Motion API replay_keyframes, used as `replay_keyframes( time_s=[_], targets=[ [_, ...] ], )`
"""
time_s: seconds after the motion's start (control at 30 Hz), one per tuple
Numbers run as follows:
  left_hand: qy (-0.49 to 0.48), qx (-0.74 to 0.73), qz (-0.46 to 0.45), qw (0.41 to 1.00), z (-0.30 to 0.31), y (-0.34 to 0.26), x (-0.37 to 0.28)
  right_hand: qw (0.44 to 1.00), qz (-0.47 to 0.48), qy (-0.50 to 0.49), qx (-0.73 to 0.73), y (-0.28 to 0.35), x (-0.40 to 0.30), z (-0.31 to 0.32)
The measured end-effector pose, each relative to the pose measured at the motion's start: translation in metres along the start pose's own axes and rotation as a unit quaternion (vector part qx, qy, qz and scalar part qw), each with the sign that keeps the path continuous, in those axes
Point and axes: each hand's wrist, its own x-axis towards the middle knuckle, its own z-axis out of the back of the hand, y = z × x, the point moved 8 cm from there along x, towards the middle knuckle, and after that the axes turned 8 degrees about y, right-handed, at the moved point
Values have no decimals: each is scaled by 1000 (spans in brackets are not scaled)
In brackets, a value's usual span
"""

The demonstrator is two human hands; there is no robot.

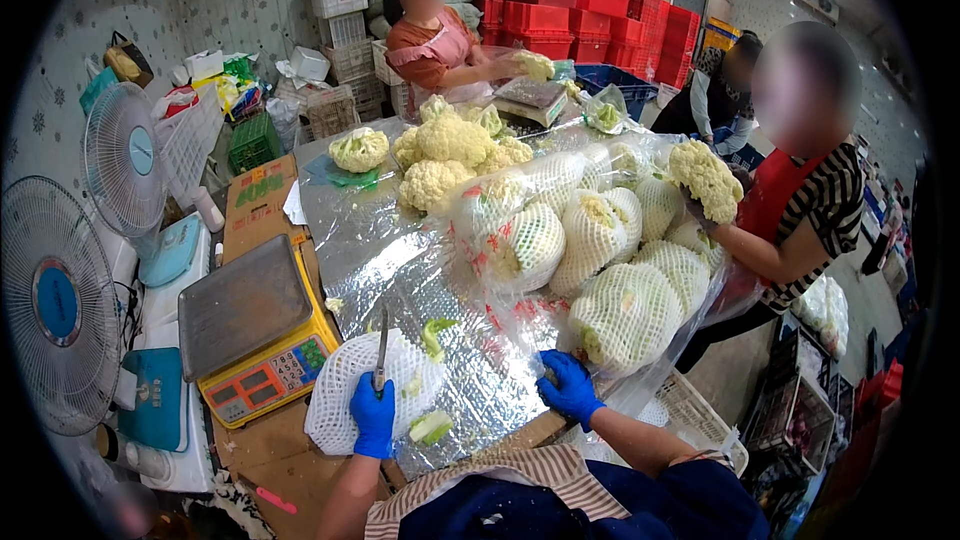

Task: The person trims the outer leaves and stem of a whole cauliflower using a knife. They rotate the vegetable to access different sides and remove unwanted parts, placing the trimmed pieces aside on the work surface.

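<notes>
My left hand [372,418], in a blue glove, grips a knife [383,345] with its blade pointing away from me. Beneath that hand lies a white foam net [337,390] on the foil-covered table [480,397]. Bits of cut leaf and a pale green stalk piece [431,427] rest close by. My right hand [571,390], also gloved in blue, is at the table's near edge with its fingers curled; whether it holds anything is unclear. Just beyond it, cauliflowers in foam nets [630,319] sit in and around a clear plastic bag [495,232].
A yellow scale [262,382] stands left, beside two fans [56,300]. Bare cauliflowers [454,139] are heaped farther back. A co-worker at right holds a cauliflower [705,176]; another person works at the far side near a second scale [531,99]. A white crate [697,420] is below right.
</notes>
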Motion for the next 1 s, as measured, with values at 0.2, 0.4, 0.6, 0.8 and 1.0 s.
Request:
replay_keyframes(
  time_s=[0.2, 0.4, 0.6, 0.8, 1.0],
  targets=[
    [-2, -1, -3, 1000, -1, -1, -2, 1000, 6, -1, -15, -1, -3, 0],
    [-4, 1, -28, 1000, -1, -3, -1, 1000, 10, -5, -10, -3, -2, -1],
    [-5, 0, -28, 1000, 0, -3, -1, 1000, 14, -4, -8, -6, -1, -3],
    [3, -10, -23, 1000, -2, -4, -1, 1000, 9, -3, -11, -4, -3, -1],
    [12, -2, -11, 1000, 1, -9, -1, 1000, 14, -7, -6, -4, -2, -1]
  ],
)
